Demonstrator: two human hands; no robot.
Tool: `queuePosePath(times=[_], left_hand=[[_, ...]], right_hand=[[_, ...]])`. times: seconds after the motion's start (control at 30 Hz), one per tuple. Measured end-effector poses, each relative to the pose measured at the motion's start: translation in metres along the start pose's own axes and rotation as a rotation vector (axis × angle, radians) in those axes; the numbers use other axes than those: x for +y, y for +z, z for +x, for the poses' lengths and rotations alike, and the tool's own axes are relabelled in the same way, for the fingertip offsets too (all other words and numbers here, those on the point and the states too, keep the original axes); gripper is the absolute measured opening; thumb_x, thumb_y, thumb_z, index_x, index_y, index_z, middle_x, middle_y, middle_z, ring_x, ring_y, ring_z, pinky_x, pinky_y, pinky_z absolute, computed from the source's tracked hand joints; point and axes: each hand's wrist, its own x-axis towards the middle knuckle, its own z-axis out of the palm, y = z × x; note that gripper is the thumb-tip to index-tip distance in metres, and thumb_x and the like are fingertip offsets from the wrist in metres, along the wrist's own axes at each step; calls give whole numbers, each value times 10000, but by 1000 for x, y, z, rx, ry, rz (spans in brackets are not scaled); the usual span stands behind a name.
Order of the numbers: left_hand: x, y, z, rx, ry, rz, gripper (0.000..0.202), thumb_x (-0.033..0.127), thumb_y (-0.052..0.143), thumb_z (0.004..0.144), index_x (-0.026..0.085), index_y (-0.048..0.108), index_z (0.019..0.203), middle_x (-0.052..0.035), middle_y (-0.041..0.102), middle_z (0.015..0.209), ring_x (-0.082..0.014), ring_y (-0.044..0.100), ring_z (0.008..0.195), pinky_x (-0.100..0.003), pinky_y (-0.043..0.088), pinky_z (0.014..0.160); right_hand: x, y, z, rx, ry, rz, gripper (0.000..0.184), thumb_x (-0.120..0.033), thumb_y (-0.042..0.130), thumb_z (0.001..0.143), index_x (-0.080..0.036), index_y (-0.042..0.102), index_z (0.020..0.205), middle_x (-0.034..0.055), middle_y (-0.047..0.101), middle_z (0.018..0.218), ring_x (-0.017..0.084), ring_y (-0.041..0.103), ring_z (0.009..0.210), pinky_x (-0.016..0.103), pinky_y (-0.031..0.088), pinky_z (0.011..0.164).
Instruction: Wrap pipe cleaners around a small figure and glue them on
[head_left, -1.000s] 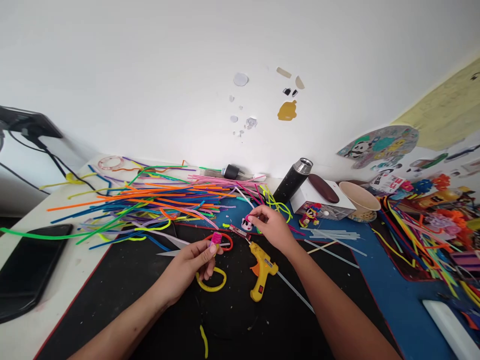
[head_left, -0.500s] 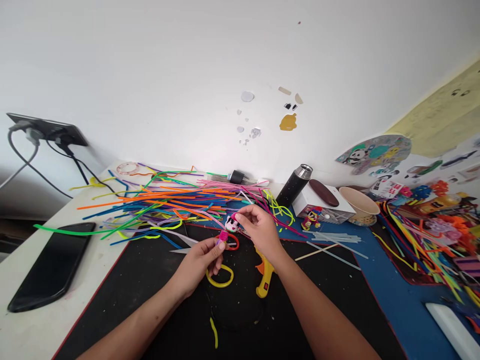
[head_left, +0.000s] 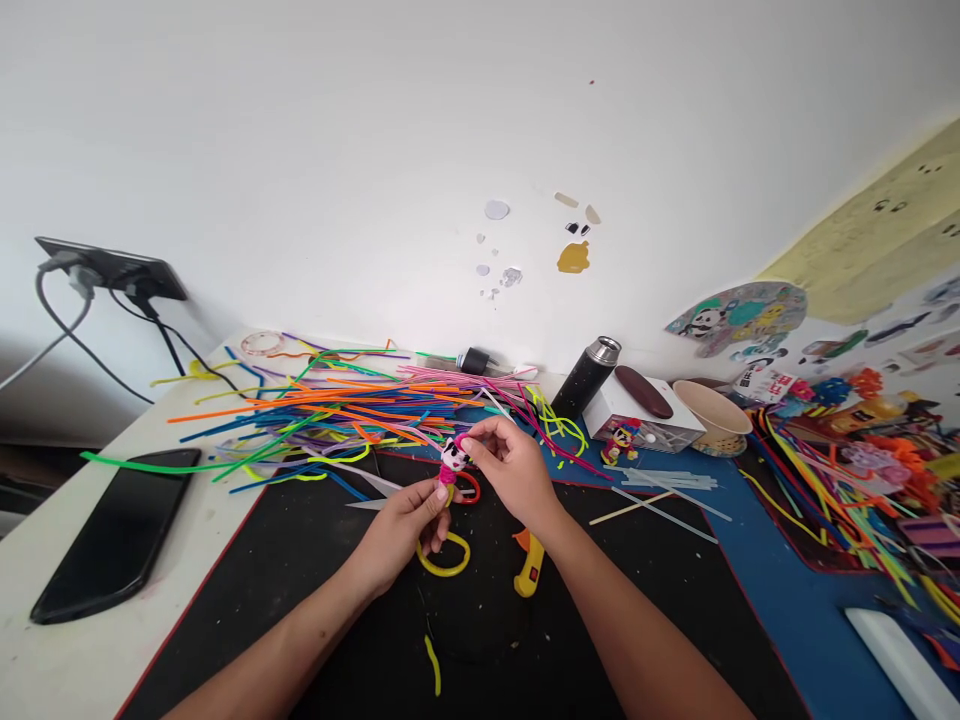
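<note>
My left hand [head_left: 405,522] pinches a small body of coiled pink pipe cleaner [head_left: 448,476], with a bit of yellow below it. Between the fingers of my right hand [head_left: 510,465] is a small black-and-white panda head [head_left: 452,457] with a pink top. The head sits right above the body; whether they are joined I cannot tell. Beneath my hands lie scissors [head_left: 444,573] with yellow and red handle loops, their blades partly covered. A yellow glue gun [head_left: 530,572] lies under my right wrist, mostly hidden by it.
Loose pipe cleaners [head_left: 330,405] spread along the back. A phone-like black slab [head_left: 116,535] lies left. At the back right stand a black thermos [head_left: 585,380], a small figure [head_left: 622,441], a white box [head_left: 611,405] and a bowl [head_left: 712,415]. Glue sticks [head_left: 671,478] lie before them.
The panda head has come down and left onto the pink body, closing the gap between them. My right hand moved with it. The camera view has shifted slightly.
</note>
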Motion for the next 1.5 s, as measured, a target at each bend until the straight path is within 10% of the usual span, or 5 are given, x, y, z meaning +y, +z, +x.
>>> queuePosePath(times=[1.5], left_hand=[[8,-3,-7,-182,-174,-485,395,347,889,800,143,744,1105,-10,613,772,-99,565,584,-200,376,519]], right_hand=[[13,-3,-10,100,159,295,350,-534,803,819,-225,657,896,-3,664,766,130,560,545,245,443,455]])
